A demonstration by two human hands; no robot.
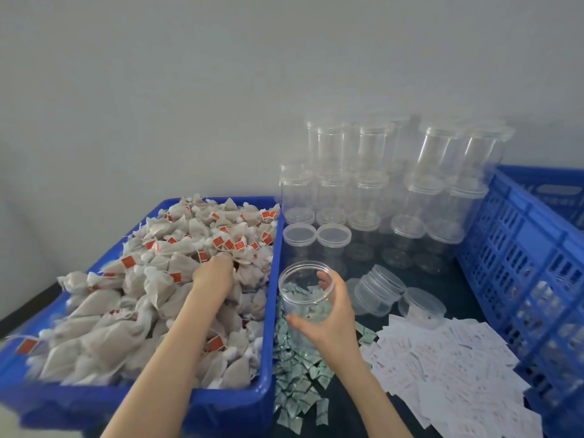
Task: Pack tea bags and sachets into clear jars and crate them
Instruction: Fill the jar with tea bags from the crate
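A blue bin (268,311) on the left is heaped with beige tea bags (126,298) that carry red tags. My left hand (215,275) reaches into the heap, its fingers buried among the bags. My right hand (328,314) grips an open clear jar (305,289), held tilted just right of the bin; a few green sachets show through it. Small green sachets (297,371) lie piled on the dark table below the jar. White sachets (448,368) are spread to the right.
Stacks of empty lidded clear jars (379,184) stand at the back. Two jars (379,290) lie on their sides near my right hand. A blue slotted crate (518,257) with jars inside lines the right edge. A pale wall rises behind.
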